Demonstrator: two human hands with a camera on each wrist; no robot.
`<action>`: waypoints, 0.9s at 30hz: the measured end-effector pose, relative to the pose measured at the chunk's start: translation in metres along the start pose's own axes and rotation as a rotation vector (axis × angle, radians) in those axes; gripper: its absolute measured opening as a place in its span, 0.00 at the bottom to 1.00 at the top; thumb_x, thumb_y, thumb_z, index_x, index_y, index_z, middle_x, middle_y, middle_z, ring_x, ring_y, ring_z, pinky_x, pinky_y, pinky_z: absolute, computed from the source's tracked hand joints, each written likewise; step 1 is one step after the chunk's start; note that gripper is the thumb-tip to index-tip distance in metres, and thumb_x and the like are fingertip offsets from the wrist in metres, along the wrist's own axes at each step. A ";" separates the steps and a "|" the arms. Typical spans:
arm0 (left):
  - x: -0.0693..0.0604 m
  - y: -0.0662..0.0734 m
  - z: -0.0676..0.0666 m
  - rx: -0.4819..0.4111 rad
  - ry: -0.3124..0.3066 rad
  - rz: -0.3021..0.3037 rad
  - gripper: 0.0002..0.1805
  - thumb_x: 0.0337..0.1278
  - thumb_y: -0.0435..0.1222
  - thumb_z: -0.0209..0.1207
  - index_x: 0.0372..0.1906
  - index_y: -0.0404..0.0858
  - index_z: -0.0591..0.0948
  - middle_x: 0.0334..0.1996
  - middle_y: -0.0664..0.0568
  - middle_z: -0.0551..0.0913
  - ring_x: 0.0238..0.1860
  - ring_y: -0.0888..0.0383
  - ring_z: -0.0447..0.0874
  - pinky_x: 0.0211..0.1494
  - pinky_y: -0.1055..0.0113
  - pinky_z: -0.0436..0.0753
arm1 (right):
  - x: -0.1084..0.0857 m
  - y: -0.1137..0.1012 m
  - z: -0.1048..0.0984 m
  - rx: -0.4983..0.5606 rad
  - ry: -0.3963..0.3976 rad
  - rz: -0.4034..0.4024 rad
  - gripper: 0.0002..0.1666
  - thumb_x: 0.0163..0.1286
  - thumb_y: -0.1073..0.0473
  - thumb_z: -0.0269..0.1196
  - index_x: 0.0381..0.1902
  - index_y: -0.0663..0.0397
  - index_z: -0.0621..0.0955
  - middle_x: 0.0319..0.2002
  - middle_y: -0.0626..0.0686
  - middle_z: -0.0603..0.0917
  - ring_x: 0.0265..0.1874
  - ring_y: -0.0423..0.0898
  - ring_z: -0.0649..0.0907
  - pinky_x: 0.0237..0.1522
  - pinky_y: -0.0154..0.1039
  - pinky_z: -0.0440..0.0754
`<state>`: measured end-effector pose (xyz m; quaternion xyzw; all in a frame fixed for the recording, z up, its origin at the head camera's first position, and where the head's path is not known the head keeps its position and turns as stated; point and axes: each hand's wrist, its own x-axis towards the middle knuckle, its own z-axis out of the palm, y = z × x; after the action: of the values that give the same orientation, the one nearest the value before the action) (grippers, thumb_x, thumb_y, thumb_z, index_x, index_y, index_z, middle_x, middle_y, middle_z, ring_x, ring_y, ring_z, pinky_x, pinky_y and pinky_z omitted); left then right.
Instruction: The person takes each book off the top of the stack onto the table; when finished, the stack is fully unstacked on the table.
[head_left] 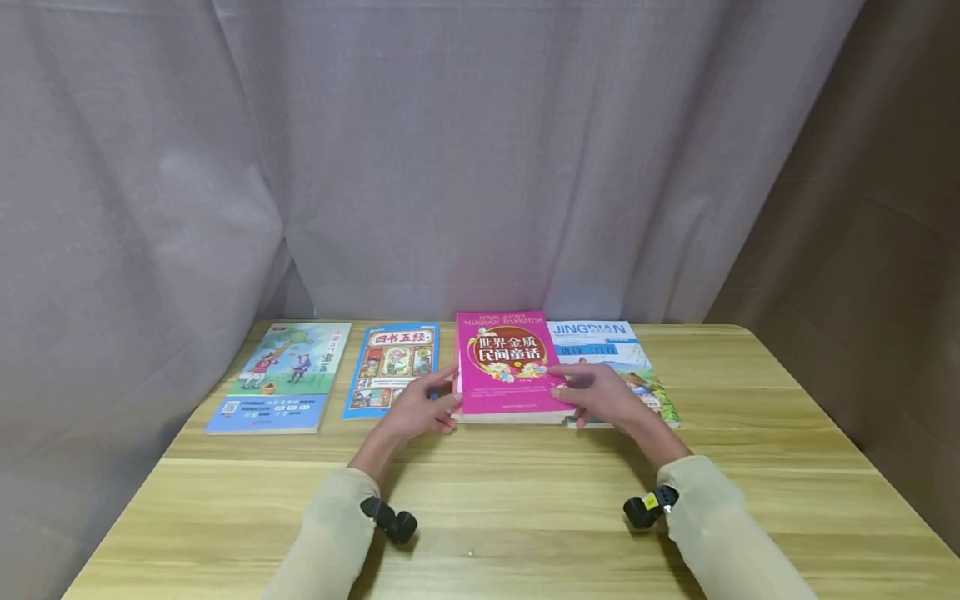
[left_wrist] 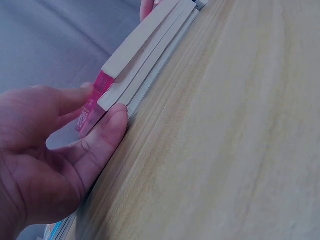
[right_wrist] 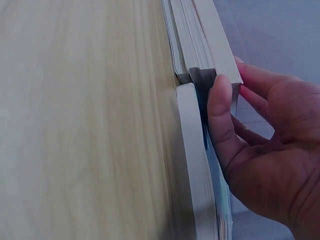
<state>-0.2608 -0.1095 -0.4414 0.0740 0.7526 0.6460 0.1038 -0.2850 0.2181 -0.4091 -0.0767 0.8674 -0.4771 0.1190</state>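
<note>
A pink storybook [head_left: 510,362] lies on top of a stack of books near the back of the table. My left hand [head_left: 420,404] is at the stack's left side, its fingertips touching the pink spine [left_wrist: 103,82] and its thumb at the near corner. My right hand [head_left: 596,392] is at the right side, with fingertips on the pink book's edge and thumb by the page edges [right_wrist: 225,45]. Neither hand's fingers wrap round the book. A blue-and-white book [head_left: 600,333] lies close on the right, partly hidden under my right hand.
Left of the stack lie a blue-framed book [head_left: 393,358] and a green-and-blue picture book [head_left: 281,375]. The wooden table [head_left: 480,508] runs towards me. A grey curtain [head_left: 450,167] hangs behind its back edge. Black wrist cameras [head_left: 390,521] sit on both sleeves.
</note>
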 end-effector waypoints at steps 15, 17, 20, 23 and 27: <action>0.000 0.002 0.003 0.079 0.016 -0.023 0.30 0.72 0.29 0.63 0.76 0.38 0.74 0.75 0.32 0.72 0.28 0.56 0.87 0.38 0.63 0.93 | -0.013 0.006 -0.013 0.037 -0.056 0.033 0.37 0.71 0.52 0.73 0.75 0.51 0.76 0.86 0.66 0.43 0.27 0.50 0.86 0.32 0.44 0.92; 0.000 0.002 0.002 0.083 0.018 -0.026 0.31 0.71 0.29 0.63 0.76 0.39 0.74 0.75 0.32 0.72 0.28 0.56 0.87 0.38 0.63 0.93 | -0.012 0.006 -0.012 0.064 -0.053 0.044 0.37 0.71 0.52 0.73 0.75 0.50 0.76 0.86 0.65 0.43 0.30 0.50 0.87 0.34 0.45 0.93; 0.000 0.001 0.002 0.081 0.025 -0.034 0.31 0.71 0.29 0.64 0.76 0.40 0.74 0.74 0.33 0.72 0.29 0.56 0.87 0.39 0.62 0.93 | -0.010 0.007 -0.010 0.110 -0.044 0.066 0.37 0.71 0.51 0.73 0.75 0.49 0.76 0.87 0.64 0.41 0.36 0.50 0.88 0.36 0.45 0.93; 0.000 0.001 0.002 0.087 0.027 -0.035 0.31 0.71 0.29 0.64 0.76 0.41 0.74 0.74 0.33 0.73 0.29 0.56 0.87 0.39 0.62 0.93 | -0.008 0.007 -0.009 0.142 -0.028 0.100 0.37 0.71 0.52 0.73 0.75 0.45 0.77 0.87 0.61 0.41 0.43 0.53 0.89 0.38 0.44 0.93; 0.001 0.001 0.002 0.090 0.022 -0.038 0.30 0.72 0.30 0.64 0.76 0.41 0.74 0.74 0.33 0.73 0.29 0.55 0.88 0.39 0.62 0.93 | -0.008 0.008 -0.008 0.110 0.016 0.125 0.37 0.69 0.49 0.74 0.75 0.40 0.78 0.87 0.59 0.44 0.61 0.60 0.83 0.46 0.41 0.91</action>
<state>-0.2614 -0.1071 -0.4408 0.0572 0.7833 0.6101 0.1043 -0.2799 0.2305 -0.4106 -0.0117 0.8439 -0.5163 0.1457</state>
